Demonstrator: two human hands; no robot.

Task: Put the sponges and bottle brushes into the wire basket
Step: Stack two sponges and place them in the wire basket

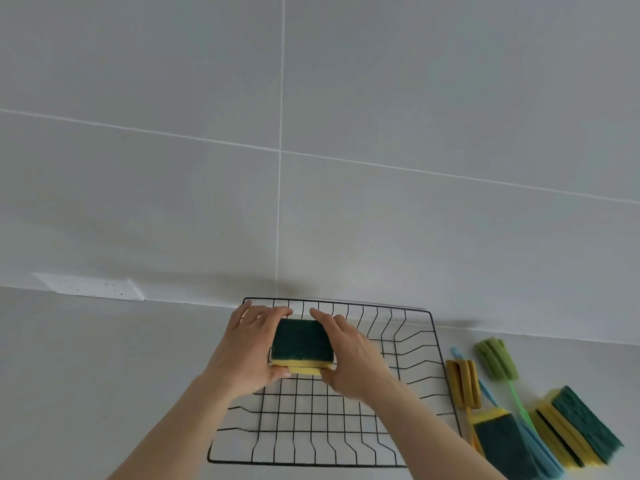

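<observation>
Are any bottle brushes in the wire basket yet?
No: the green bottle brush and the yellow bottle brush lie on the counter right of the wire basket, outside its rim.

This looks like a home kitchen. A pale grey counter [104, 375] meets a wall [138, 133] of large grey tiles with thin white grout lines, and a white socket plate [90, 286] sits low on that wall. Dish sponges [575, 427], bottle brushes [497, 363] and a black wire basket [446, 375] lie on the counter.
</observation>
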